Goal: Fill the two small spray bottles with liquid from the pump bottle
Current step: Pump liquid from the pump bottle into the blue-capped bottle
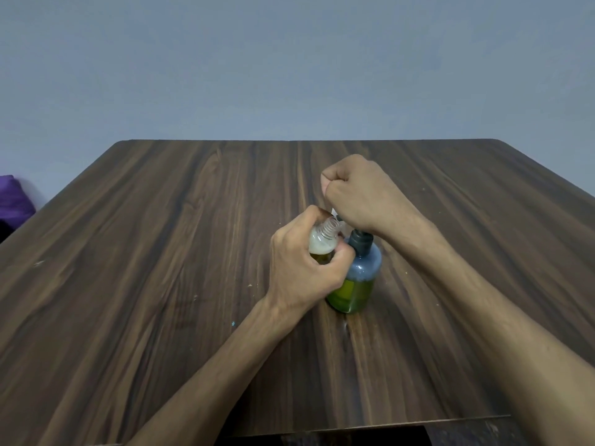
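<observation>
Near the centre of the frame, the pump bottle (357,278) stands on the table (161,284), with green liquid in its lower part. The left hand (306,272) grasps a small spray bottle (322,244), uncapped and tilted, just beside the pump. The right hand (357,194) is clenched above the pump head; it perhaps holds something white.

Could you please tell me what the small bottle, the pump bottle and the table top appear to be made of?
The small spray bottle looks like clear, glossy plastic: its screw threads and foamy liquid show through. The pump bottle seems tinted translucent plastic, since the green liquid level is visible, with a matte dark collar. The table appears to be wood-grain laminate, smooth with a slight sheen; solid wood cannot be ruled out.
</observation>
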{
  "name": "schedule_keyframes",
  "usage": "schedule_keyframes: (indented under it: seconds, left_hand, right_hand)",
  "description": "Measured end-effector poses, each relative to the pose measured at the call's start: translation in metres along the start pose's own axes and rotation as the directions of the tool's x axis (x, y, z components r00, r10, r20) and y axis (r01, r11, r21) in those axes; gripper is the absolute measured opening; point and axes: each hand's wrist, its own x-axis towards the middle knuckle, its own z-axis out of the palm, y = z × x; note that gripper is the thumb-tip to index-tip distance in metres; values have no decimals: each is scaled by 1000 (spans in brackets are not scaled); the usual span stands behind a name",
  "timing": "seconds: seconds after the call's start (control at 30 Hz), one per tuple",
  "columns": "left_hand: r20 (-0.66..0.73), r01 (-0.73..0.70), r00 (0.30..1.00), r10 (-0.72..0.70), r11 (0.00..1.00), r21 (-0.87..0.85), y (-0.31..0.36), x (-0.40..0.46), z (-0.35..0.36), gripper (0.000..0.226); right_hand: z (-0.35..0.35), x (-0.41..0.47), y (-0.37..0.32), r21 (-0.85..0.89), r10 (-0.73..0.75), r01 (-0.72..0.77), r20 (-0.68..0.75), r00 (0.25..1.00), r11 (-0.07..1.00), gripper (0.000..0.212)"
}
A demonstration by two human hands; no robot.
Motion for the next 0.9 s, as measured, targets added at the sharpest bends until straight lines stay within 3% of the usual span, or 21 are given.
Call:
schedule_keyframes:
  seconds: [0.4,0.57,0.77,0.9]
  left_hand:
    - [-14,3,1000,-3,1000,31,1,0,1,15]
    - [-8,-17,1000,17,1000,26,2,0,-1,14]
    - [-7,-42,999,43,997,67,0,0,-1,17]
    - [-13,-36,999,37,997,64,3,-1,-1,16]
  right_hand:
    - [5,-4,4,-21,44,-43,27,999,999,12]
    - [-2,0,-2,8,-20,20,-26,999,1000,9]
    - [3,-4,2,-25,17,-17,7,1000,1000,18]
    - [-4,-1,-3,-2,-21,21,-28,999,1000,10]
